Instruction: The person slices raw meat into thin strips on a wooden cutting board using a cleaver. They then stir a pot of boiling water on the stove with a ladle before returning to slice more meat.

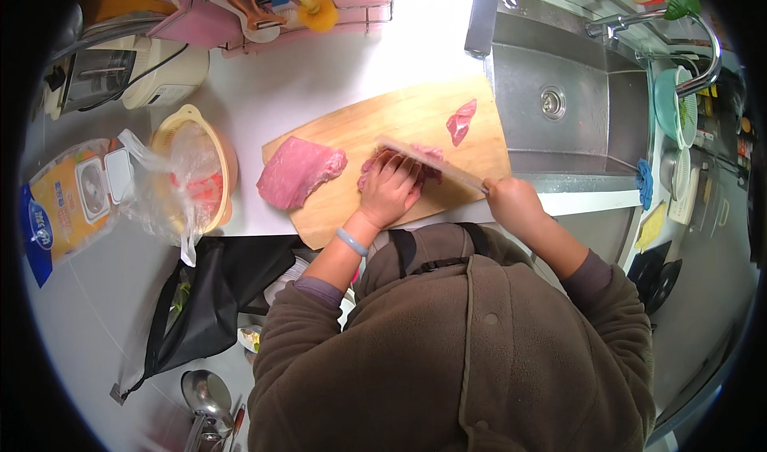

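Note:
On a wooden cutting board (371,116), my left hand (390,189) presses down on raw meat (432,151), fingers bent over it. My right hand (516,205) grips the handle of a kitchen knife (449,170). The blade slants across the meat, just beyond my left fingertips. Fingers and blade hide much of that meat, so how deep the edge sits cannot be told. A large chunk of raw pink meat (299,173) lies on the board to the left. Toward the far right corner of the board is a small piece of meat (461,122).
Right of the board is a steel sink (551,134) with a faucet (713,50). A dark block-shaped object (483,17) stands at its far left edge. Leftward are a yellow basket (230,179) holding a plastic bag (192,152), and a wipes pack (60,206). A black bag (207,314) hangs below the counter.

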A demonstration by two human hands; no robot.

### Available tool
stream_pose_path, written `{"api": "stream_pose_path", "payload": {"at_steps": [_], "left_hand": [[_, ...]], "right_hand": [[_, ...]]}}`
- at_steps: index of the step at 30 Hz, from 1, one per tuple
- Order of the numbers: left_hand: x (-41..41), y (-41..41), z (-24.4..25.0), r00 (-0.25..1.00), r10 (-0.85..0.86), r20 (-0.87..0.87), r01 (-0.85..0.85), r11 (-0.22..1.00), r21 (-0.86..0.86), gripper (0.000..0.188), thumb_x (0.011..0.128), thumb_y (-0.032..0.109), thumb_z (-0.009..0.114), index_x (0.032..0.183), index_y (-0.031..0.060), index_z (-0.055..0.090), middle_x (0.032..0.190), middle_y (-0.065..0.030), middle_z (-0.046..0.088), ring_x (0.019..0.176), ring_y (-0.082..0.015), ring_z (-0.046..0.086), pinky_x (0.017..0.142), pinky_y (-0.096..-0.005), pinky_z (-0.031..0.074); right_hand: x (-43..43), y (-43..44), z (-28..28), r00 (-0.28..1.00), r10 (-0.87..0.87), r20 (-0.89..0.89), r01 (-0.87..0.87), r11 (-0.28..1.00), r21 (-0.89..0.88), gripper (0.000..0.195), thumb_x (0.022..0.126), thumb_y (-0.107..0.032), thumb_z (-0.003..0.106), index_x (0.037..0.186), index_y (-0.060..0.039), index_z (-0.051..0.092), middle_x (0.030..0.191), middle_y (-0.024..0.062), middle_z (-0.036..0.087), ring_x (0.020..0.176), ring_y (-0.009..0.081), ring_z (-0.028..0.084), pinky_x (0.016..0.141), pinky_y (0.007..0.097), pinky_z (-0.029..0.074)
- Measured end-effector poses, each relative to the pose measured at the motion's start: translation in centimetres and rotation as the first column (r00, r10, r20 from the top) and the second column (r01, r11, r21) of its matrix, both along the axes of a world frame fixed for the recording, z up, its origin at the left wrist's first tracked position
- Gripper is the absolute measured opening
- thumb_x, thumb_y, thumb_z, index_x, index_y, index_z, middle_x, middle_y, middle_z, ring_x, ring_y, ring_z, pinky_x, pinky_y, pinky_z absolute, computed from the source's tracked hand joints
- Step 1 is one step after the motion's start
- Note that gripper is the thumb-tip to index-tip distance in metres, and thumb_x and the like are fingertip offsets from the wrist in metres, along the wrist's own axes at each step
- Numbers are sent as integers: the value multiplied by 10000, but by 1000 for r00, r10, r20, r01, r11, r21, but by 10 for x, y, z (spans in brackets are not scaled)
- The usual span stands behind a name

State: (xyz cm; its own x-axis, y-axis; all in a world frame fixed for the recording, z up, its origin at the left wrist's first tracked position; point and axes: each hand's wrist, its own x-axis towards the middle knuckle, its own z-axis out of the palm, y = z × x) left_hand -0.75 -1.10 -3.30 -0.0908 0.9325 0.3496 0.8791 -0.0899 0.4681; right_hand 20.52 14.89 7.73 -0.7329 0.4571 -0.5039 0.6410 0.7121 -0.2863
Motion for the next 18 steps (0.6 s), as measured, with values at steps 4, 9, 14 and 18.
{"api": "stream_pose_path", "payload": {"at_steps": [4, 9, 14, 18], "left_hand": [[-1, 3, 7, 1000, 1, 31, 1, 999, -53, 371, 795, 228, 745, 1136, 85, 714, 1165, -65, 672, 1162, -305, 586, 1054, -503, 411], [-2, 8, 11, 998, -11, 65, 13, 1000, -20, 355, 764, 206, 757, 1096, 83, 731, 1100, -99, 682, 1131, -323, 606, 1059, -523, 410], [-1, 8, 7, 999, 2, 52, -1, 1000, -25, 366, 759, 192, 746, 1099, 60, 715, 1134, -109, 677, 1141, -321, 597, 1082, -526, 408], [-1, 7, 6, 1000, 12, 5, -12, 1000, 3, 389, 756, 183, 740, 1112, 32, 696, 1171, -112, 661, 1155, -310, 588, 1081, -521, 419]], "right_hand": [[-17, -4, 8, 998, 44, 45, -42, 998, -50, 131, 859, -97, 575, 837, -25, 682, 744, 204, 690, 716, 388, 702, 640, 493, 561], [-56, -17, -21, 997, -61, -54, 58, 997, -60, 147, 852, -119, 595, 793, -17, 684, 765, 216, 695, 739, 397, 705, 654, 493, 560], [-17, -10, -45, 994, -9, -107, 2, 998, -60, 143, 852, -111, 593, 782, -17, 674, 746, 220, 681, 722, 409, 693, 656, 511, 556], [21, 6, -27, 999, -41, -15, 41, 999, 11, 123, 846, -87, 578, 781, -27, 664, 724, 215, 672, 691, 405, 686, 640, 502, 557]]}}
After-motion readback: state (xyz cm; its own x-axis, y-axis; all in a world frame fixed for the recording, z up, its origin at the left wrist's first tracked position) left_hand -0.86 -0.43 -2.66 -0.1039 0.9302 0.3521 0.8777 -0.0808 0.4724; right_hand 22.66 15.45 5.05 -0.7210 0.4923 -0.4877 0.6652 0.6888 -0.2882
